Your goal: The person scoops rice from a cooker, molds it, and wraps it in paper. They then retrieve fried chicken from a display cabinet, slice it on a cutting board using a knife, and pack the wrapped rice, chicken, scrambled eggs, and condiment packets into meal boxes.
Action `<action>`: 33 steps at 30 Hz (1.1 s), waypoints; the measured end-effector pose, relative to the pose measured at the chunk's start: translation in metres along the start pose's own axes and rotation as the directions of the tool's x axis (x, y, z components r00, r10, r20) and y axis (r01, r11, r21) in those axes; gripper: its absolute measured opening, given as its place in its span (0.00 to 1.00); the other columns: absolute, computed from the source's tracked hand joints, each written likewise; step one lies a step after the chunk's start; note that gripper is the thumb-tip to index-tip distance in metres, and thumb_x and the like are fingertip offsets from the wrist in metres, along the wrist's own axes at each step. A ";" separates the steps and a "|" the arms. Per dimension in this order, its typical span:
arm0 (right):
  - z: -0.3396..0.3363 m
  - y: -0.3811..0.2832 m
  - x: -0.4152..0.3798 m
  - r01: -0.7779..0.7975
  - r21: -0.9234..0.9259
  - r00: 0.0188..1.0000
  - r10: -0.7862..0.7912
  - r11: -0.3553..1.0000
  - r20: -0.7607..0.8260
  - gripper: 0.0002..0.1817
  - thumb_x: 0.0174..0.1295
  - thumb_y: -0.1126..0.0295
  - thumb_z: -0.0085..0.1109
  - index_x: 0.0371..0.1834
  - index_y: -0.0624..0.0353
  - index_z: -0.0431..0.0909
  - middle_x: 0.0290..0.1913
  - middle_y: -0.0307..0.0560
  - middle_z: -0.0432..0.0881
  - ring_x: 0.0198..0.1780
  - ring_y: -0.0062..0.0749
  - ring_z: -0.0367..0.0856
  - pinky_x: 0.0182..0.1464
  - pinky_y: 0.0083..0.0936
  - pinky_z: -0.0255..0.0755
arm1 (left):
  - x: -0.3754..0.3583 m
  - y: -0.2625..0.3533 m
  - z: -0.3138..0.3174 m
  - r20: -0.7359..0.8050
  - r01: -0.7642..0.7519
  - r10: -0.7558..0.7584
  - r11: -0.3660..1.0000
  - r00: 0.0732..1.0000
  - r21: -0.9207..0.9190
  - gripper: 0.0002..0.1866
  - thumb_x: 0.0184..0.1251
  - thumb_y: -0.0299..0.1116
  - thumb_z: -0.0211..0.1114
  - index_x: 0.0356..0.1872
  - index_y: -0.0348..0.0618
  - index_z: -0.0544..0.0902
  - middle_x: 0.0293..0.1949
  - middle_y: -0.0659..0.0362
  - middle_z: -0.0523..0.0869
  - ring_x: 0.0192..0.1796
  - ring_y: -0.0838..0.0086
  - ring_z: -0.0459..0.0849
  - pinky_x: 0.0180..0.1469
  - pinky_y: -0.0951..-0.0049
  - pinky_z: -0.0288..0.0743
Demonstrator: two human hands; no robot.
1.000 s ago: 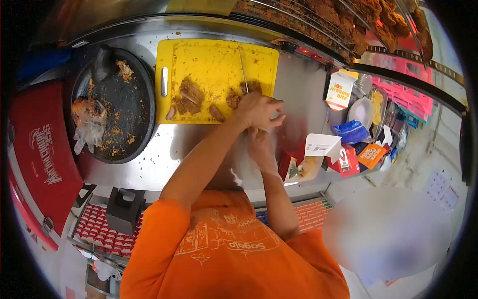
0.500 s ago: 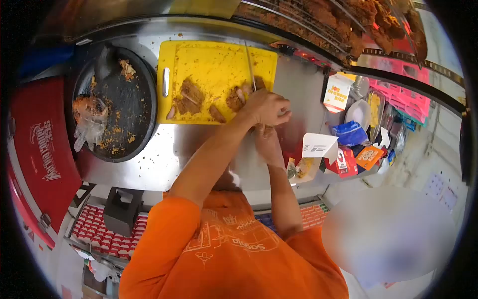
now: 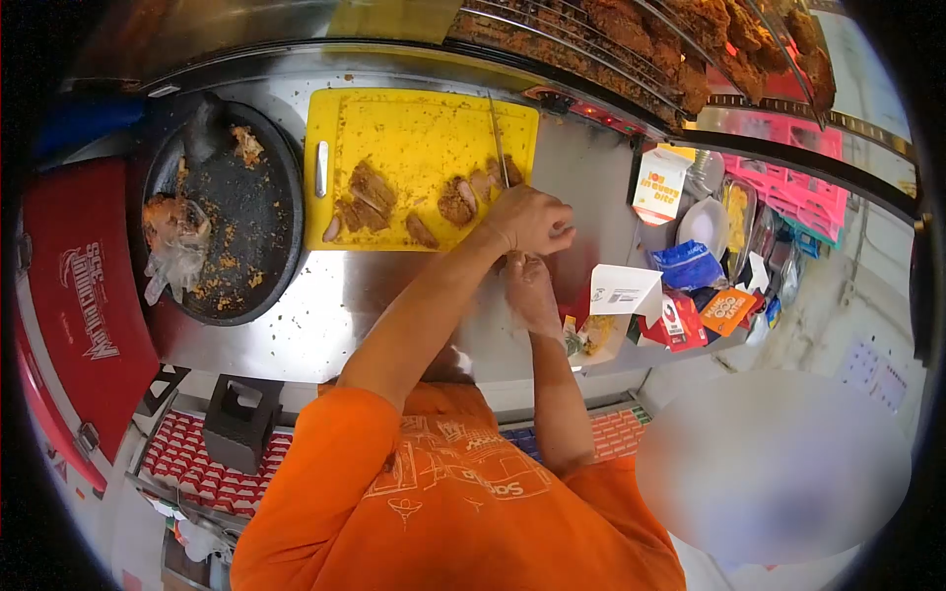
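My left hand [image 3: 535,219] reaches across, lying over the near part of a long knife [image 3: 499,143], fingers loosely curled with nothing visible in them. Just below it, my right hand [image 3: 532,294] is closed where the knife's handle lies; the handle itself is hidden. The blade points away across the right side of a yellow cutting board [image 3: 414,123]. Against the blade lies some brown breaded meat [image 3: 481,184], partly cut. More cut pieces sit to the left: a round piece [image 3: 456,203], a single slice [image 3: 421,229] and a sliced cluster [image 3: 369,202].
A round black pan [image 3: 258,187] on the left holds crumbs and a crumpled plastic bag [image 3: 177,246]. An open white box [image 3: 626,291] stands near my right hand, with packets and tubs beyond. Fried pieces [image 3: 690,49] fill the rack overhead. A blurred shape is at lower right.
The view has shifted slightly, moving the board a little left and down. My left fingers look more curled. Slices beside the blade appear a bit more spread.
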State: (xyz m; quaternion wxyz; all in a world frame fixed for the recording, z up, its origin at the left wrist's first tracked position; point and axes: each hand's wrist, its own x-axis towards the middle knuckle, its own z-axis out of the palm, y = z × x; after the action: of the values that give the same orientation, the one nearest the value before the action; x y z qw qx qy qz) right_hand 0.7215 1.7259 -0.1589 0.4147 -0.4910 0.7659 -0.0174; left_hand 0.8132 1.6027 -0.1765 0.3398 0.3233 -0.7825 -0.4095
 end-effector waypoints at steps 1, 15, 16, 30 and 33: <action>-0.003 -0.006 0.006 -0.060 0.010 0.995 0.059 0.998 0.074 0.20 0.64 0.74 0.53 0.58 0.71 0.68 0.47 0.64 0.80 0.48 0.58 0.80 0.49 0.45 0.74 | 0.001 0.001 -0.006 -0.060 0.018 -0.016 1.000 0.998 0.018 0.14 0.59 0.46 0.68 0.23 0.48 0.81 0.25 0.60 0.86 0.28 0.59 0.87 0.32 0.59 0.81; 0.057 -0.007 -0.020 0.425 -0.334 0.895 -0.445 0.841 0.018 0.19 0.64 0.72 0.52 0.55 0.72 0.72 0.35 0.62 0.81 0.35 0.54 0.82 0.38 0.44 0.78 | -0.051 -0.005 -0.047 -0.145 0.041 -0.018 0.987 0.989 0.158 0.14 0.59 0.45 0.67 0.21 0.49 0.81 0.19 0.56 0.83 0.23 0.56 0.83 0.30 0.56 0.79; 0.057 -0.008 -0.019 0.457 -0.338 0.876 -0.481 0.823 0.013 0.19 0.64 0.72 0.53 0.55 0.72 0.72 0.34 0.63 0.81 0.35 0.55 0.82 0.38 0.45 0.78 | -0.053 -0.005 -0.045 -0.142 0.035 -0.009 0.983 0.990 0.180 0.14 0.59 0.45 0.67 0.20 0.49 0.81 0.19 0.56 0.83 0.23 0.56 0.83 0.31 0.56 0.79; 0.012 -0.054 -0.045 0.229 0.389 0.970 -0.244 0.892 -0.011 0.33 0.73 0.41 0.49 0.53 0.66 0.83 0.54 0.69 0.83 0.60 0.63 0.80 0.61 0.50 0.73 | -0.101 0.052 -0.091 -0.409 -0.141 0.162 0.987 0.898 0.081 0.08 0.52 0.35 0.74 0.26 0.48 0.82 0.23 0.60 0.82 0.26 0.62 0.83 0.30 0.63 0.77; -0.063 -0.084 -0.019 0.017 -0.303 0.999 -0.026 0.953 -0.025 0.40 0.66 0.32 0.53 0.58 0.62 0.82 0.58 0.66 0.83 0.62 0.59 0.80 0.64 0.47 0.72 | -0.171 0.088 -0.114 -0.349 0.005 0.006 1.000 0.937 0.030 0.08 0.52 0.33 0.75 0.27 0.47 0.82 0.24 0.59 0.82 0.26 0.63 0.83 0.29 0.64 0.77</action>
State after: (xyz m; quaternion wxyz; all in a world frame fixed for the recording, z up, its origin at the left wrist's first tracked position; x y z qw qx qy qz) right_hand 0.7461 1.6729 -0.0698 0.3235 -0.5568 0.7599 0.0886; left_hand 0.9801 1.7293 -0.0966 0.4682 0.3955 -0.7162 -0.3337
